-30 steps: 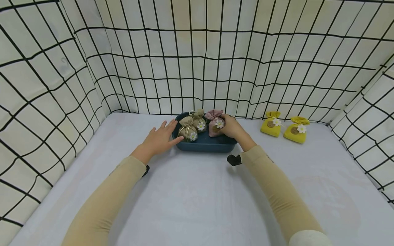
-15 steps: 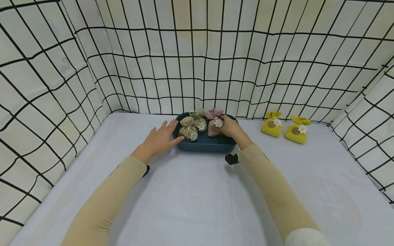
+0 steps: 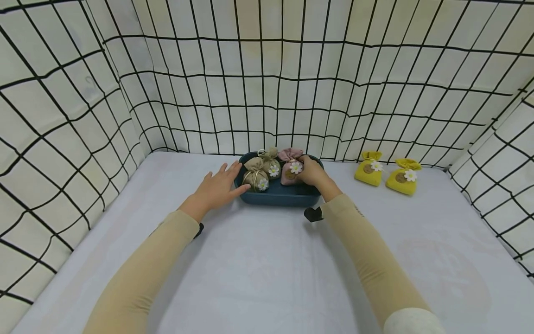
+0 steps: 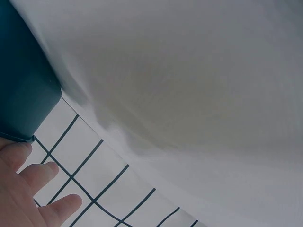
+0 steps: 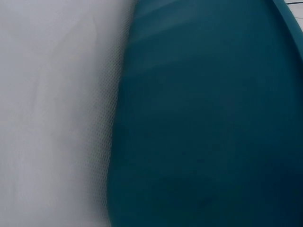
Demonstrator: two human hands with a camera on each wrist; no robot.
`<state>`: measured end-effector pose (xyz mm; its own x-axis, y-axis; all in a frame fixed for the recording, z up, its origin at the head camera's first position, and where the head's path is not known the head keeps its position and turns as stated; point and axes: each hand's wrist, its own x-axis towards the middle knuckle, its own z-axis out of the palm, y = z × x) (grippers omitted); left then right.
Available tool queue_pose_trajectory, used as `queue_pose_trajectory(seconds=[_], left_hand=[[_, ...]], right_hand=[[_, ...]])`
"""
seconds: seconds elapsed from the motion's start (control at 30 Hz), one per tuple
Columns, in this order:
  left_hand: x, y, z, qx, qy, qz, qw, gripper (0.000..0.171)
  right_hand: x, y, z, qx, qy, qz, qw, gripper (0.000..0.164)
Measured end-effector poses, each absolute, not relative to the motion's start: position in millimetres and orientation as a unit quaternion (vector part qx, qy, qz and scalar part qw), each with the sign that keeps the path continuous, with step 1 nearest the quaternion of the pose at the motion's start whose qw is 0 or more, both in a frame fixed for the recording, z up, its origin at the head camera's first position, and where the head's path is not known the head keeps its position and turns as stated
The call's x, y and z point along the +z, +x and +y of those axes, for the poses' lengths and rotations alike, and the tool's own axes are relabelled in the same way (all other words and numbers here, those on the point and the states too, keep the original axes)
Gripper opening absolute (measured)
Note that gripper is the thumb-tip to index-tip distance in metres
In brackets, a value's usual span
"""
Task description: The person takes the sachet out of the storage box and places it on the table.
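A dark teal tub (image 3: 279,199) stands at the back of the table. At its left end my left hand (image 3: 214,189) touches the rim, fingers spread and nearly straight. In the left wrist view, fingertips (image 4: 40,176) show beside the tub's rim (image 4: 19,138). Inside the tub sit two beige drawstring pouches, one in front (image 3: 254,176) and one behind (image 3: 272,168), each with a white flower. My right hand (image 3: 314,172) grips a pink drawstring pouch (image 3: 289,176) at the tub's right side; the fingertips behind it are hidden. Only the tub's wall (image 5: 203,118) fills most of the right wrist view.
Two yellow drawstring pouches with white flowers, one nearer the tub (image 3: 367,174) and one farther right (image 3: 401,181), stand on the white table (image 3: 258,269). Black-gridded white cloth walls (image 3: 288,93) rise at the back and both sides.
My right wrist has shifted slightly left, and the pink pouch has moved a little left with the hand. The left hand keeps its place at the tub's rim.
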<state>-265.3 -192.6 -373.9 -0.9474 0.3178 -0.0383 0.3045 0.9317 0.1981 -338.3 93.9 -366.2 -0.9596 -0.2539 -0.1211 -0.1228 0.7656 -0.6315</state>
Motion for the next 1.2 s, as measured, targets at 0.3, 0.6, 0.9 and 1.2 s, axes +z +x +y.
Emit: queue_pose_trajectory(seconds=[0.3, 0.6, 0.9, 1.2], left_hand=[[-374.1, -266.6, -192.6, 0.095, 0.162, 0.982, 0.031, 0.086], [-373.4, -266.6, -192.3, 0.094, 0.162, 0.982, 0.03, 0.086], [-374.4, -266.9, -192.7, 0.092, 0.16, 0.982, 0.032, 0.086], [-375.3, -267.8, -193.0, 0.093, 0.16, 0.982, 0.031, 0.086]], right_hand=[[-366.3, -338.2, 93.6, -0.328, -0.101, 0.934, 0.095, 0.075], [-364.2, -337.6, 95.2, -0.319, -0.117, 0.937, 0.083, 0.067], [-358.6, -335.4, 94.9, -0.304, -0.126, 0.94, 0.094, 0.067], [-358.5, -334.1, 96.4, -0.308, -0.122, 0.939, 0.093, 0.065]])
